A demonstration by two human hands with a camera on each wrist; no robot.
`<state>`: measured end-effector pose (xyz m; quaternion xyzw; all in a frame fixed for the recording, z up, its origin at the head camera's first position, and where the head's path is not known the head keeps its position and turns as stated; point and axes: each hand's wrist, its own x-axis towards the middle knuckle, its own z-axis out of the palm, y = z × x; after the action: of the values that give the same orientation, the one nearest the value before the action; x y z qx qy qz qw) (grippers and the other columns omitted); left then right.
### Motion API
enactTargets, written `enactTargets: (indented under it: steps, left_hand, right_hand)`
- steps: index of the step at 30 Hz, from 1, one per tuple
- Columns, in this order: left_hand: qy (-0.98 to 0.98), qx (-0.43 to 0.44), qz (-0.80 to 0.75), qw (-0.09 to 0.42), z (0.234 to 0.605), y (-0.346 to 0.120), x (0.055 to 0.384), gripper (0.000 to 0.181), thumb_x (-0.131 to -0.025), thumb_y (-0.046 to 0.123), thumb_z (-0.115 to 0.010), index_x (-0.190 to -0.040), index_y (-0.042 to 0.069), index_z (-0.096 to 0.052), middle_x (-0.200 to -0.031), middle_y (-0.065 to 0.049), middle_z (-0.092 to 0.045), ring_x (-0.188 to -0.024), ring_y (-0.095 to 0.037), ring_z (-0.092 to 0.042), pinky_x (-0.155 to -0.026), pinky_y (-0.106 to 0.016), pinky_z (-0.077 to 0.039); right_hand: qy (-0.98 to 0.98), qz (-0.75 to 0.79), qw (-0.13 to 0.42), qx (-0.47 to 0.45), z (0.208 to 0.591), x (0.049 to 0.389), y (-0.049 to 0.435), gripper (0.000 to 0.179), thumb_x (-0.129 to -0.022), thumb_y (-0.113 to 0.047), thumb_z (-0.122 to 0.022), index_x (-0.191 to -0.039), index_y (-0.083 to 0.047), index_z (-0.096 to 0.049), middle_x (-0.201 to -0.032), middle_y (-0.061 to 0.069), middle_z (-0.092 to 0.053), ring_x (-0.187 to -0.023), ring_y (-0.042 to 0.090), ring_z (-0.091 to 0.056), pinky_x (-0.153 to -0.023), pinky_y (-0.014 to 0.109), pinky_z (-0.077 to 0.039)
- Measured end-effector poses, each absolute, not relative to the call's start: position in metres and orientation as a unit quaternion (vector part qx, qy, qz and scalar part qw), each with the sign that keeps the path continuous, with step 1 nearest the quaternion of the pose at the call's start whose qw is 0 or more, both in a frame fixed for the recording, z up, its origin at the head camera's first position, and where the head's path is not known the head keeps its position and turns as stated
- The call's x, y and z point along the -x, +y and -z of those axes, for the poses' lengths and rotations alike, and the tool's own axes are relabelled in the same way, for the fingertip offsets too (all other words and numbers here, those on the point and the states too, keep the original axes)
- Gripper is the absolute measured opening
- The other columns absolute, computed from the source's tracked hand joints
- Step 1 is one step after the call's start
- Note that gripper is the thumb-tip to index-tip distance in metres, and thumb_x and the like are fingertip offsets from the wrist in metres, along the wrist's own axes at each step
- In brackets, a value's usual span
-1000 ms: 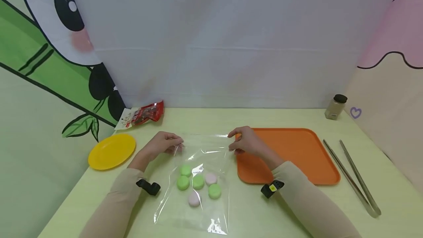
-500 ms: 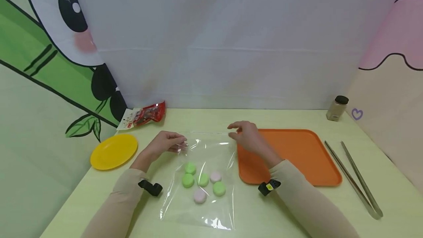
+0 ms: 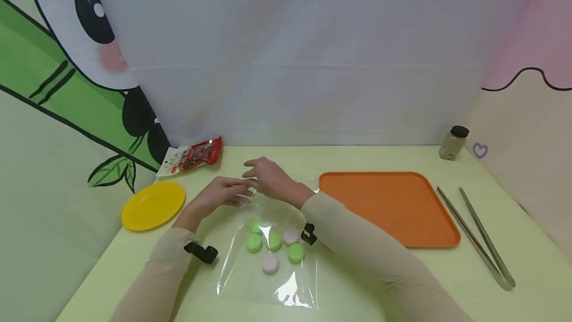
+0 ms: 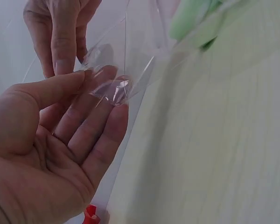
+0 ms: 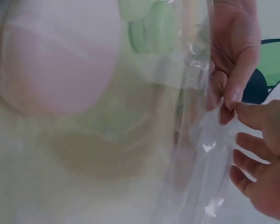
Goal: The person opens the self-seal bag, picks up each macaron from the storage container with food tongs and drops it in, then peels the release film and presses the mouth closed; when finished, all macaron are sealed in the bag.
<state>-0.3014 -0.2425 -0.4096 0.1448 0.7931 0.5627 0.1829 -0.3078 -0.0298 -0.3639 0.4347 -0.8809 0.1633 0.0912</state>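
A clear plastic bag (image 3: 250,282) lies on the table with several green macarons (image 3: 253,243) and lilac macarons (image 3: 270,263) inside. My left hand (image 3: 219,195) pinches the bag's far left corner; in the left wrist view, thumb and fingers of that left hand (image 4: 60,126) hold the clear film. Right beside it, my right hand (image 3: 272,178) reaches across the bag's mouth. In the right wrist view, the right hand's (image 5: 266,149) thumb is at the left thumb's tip, and its other fingers are spread apart along the film.
An orange tray (image 3: 389,207) lies to the right, with metal tongs (image 3: 478,237) beyond it. At the left is a yellow plate (image 3: 153,206). A red snack packet (image 3: 198,155) lies at the back left, and a black-capped jar (image 3: 454,143) stands at the back right.
My right hand has let go of the bag's far right corner and swung left across its mouth to the left hand. The left hand keeps its hold.
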Motion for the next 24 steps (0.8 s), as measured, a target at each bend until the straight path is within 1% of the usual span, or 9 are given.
enactTargets:
  steps: [3, 7, 13, 15, 18, 21, 24]
  left_hand:
    - [0.787, -0.155, -0.569, 0.179, 0.411, -0.242, 0.304, 0.041, -0.103, 0.019, -0.058, -0.136, -0.006, -0.057, -0.123, -0.022, -0.067, -0.101, -0.028, -0.071, -0.085, -0.036, -0.058]
    - [0.783, -0.154, -0.576, 0.179, 0.411, -0.241, 0.304, 0.042, -0.103, 0.018, -0.058, -0.138, -0.006, -0.055, -0.125, -0.022, -0.066, -0.100, -0.025, -0.072, -0.086, -0.036, -0.057]
    - [0.786, -0.132, -0.576, 0.179, 0.416, -0.239, 0.303, 0.043, -0.102, 0.019, -0.060, -0.138, -0.005, -0.056, -0.125, -0.021, -0.066, -0.100, -0.026, -0.071, -0.087, -0.035, -0.057]
    - [0.787, -0.127, -0.578, 0.178, 0.419, -0.239, 0.303, 0.042, -0.103, 0.018, -0.059, -0.137, -0.006, -0.056, -0.125, -0.021, -0.066, -0.100, -0.025, -0.072, -0.086, -0.035, -0.057]
    - [0.780, -0.120, -0.588, 0.177, 0.422, -0.239, 0.302, 0.041, -0.103, 0.016, -0.059, -0.137, -0.006, -0.056, -0.123, -0.019, -0.068, -0.097, -0.023, -0.072, -0.085, -0.035, -0.058]
    - [0.771, -0.124, -0.599, 0.176, 0.423, -0.240, 0.302, 0.041, -0.103, 0.015, -0.058, -0.137, -0.008, -0.055, -0.120, -0.019, -0.069, -0.095, -0.022, -0.073, -0.083, -0.037, -0.059]
    - [0.766, -0.130, -0.604, 0.177, 0.421, -0.241, 0.303, 0.039, -0.103, 0.013, -0.056, -0.137, -0.009, -0.055, -0.118, -0.018, -0.070, -0.094, -0.021, -0.073, -0.082, -0.037, -0.059]
  right_hand:
    - [-0.885, -0.140, 0.108, -0.431, 0.368, 0.311, -0.035, 0.018, -0.101, -0.018, -0.063, -0.105, -0.014, -0.079, -0.132, 0.009, -0.064, -0.125, 0.027, -0.057, -0.104, 0.040, -0.046]
    - [-0.893, -0.123, 0.126, -0.414, 0.370, 0.309, -0.036, 0.018, -0.101, -0.017, -0.062, -0.099, -0.015, -0.080, -0.135, 0.008, -0.063, -0.121, 0.030, -0.059, -0.095, 0.044, -0.053]
    - [-0.899, -0.081, 0.152, -0.403, 0.377, 0.306, -0.039, 0.015, -0.098, -0.020, -0.066, -0.097, -0.018, -0.081, -0.136, 0.004, -0.062, -0.119, 0.028, -0.059, -0.085, 0.041, -0.056]
    - [-0.898, -0.072, 0.159, -0.404, 0.378, 0.306, -0.039, 0.017, -0.098, -0.020, -0.065, -0.093, -0.020, -0.081, -0.136, 0.003, -0.063, -0.117, 0.026, -0.060, -0.082, 0.039, -0.056]
    - [-0.898, -0.078, 0.166, -0.400, 0.378, 0.306, -0.040, 0.024, -0.097, -0.015, -0.061, -0.083, -0.021, -0.080, -0.134, 0.000, -0.064, -0.115, 0.025, -0.060, -0.080, 0.039, -0.054]
    - [-0.900, -0.107, 0.158, -0.393, 0.376, 0.306, -0.043, 0.027, -0.094, -0.011, -0.058, -0.082, -0.020, -0.080, -0.132, 0.000, -0.065, -0.113, 0.026, -0.061, -0.082, 0.043, -0.054]
    - [-0.902, -0.170, 0.132, -0.375, 0.374, 0.305, -0.046, 0.026, -0.093, -0.010, -0.058, -0.084, -0.016, -0.082, -0.127, 0.001, -0.068, -0.110, 0.029, -0.063, -0.079, 0.044, -0.054]
